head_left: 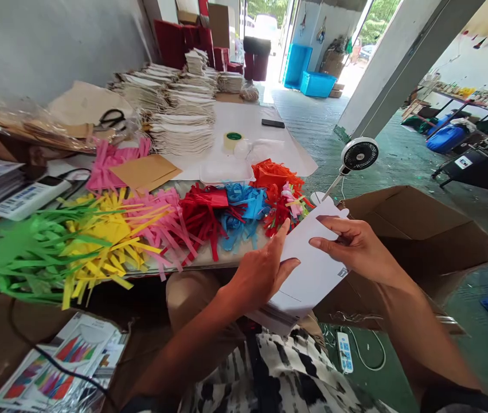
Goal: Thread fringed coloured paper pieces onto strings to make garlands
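- Now your left hand [261, 272] has its grip on the left side of the white stack [306, 278], thumb flat on the face, index finger along the edge.
- Your right hand [355, 246] lies over the upper right of that face, thumb and index finger a narrow gap apart; whether this grip pinches a sheet, you cannot tell.
- The stack tilts above your lap [192, 295], just off the near edge of the desk [226, 260].
- Along that edge, from your left, lie green fringe [24, 244], yellow fringe [106, 229], pink fringe [155, 218], red fringe [203, 209] and blue fringe [244, 206], with orange fringe [273, 175] farther right.
- Just beyond the stack stands a fan [359, 156]; an open box [420, 223] sits to your right.
- Farther back, you have tape [233, 140], a phone [273, 123] and paper piles [183, 132].
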`<state>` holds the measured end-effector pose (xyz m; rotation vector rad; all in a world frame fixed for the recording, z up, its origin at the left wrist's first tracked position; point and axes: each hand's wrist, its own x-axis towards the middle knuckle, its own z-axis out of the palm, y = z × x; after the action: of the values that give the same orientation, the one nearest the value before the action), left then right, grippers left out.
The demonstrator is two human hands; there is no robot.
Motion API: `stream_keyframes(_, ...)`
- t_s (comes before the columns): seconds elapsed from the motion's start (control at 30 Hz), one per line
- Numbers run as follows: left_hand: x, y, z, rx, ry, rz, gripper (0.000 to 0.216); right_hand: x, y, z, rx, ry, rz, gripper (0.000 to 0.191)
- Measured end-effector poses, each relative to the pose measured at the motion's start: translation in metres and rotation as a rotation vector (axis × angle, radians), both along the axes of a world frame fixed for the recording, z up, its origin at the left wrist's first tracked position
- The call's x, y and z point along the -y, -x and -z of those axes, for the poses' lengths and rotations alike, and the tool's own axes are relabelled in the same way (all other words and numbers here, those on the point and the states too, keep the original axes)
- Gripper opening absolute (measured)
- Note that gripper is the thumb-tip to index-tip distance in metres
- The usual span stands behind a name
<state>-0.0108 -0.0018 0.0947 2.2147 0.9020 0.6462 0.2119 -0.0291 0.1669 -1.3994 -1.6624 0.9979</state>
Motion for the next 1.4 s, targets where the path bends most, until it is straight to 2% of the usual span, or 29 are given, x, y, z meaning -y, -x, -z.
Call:
stream_keyframes(0.2, 0.002, -0.001, 0.001, 0.138, -0.024, 0.057, 0.069, 0.0, -0.002, 0.0, 0.075, -0.106, -0.017, 0.022)
stream_keyframes(0.43, 0.003, 0.002, 0.005, 0.25, 0.073, 0.156, 0.067, -0.001, -0.004, 0.002, 0.091, -0.17, -0.075, 0.02)
stream_keyframes(0.6, 0.003, 0.002, 0.006, 0.324, 0.14, 0.18, 0.065, 0.002, 0.004, -0.003, 0.176, -0.197, -0.03, 0.018)
stream_keyframes(0.7, 0.001, 0.004, 0.007, 0.364, 0.176, 0.187, 0.064, 0.006, 0.011, -0.006, 0.22, -0.293, 0.054, 0.018)
stream_keyframes(0.83, -0.005, 0.009, 0.01, 0.382, 0.178, 0.203, 0.063, 0.01, 0.016, -0.005, 0.365, -0.473, 0.115, 0.036)
stream_keyframes(1.07, -0.015, 0.017, 0.015, 0.336, 0.208, 0.25, 0.064, 0.006, 0.016, -0.008, 0.807, -0.766, 0.153, 0.026)
stream_keyframes(1.17, -0.017, 0.019, 0.014, 0.325, 0.212, 0.297, 0.063, 0.001, 0.012, -0.014, 0.825, -0.739, 0.018, 0.017)
stream_keyframes(1.27, -0.018, 0.021, 0.01, 0.315, 0.246, 0.332, 0.057, -0.006, 0.007, -0.018, 0.672, -0.601, -0.154, 0.013)
stream_keyframes(1.4, -0.02, 0.026, 0.008, 0.317, 0.348, 0.335, 0.053, -0.012, 0.001, -0.02, 0.521, -0.486, -0.203, 0.012)
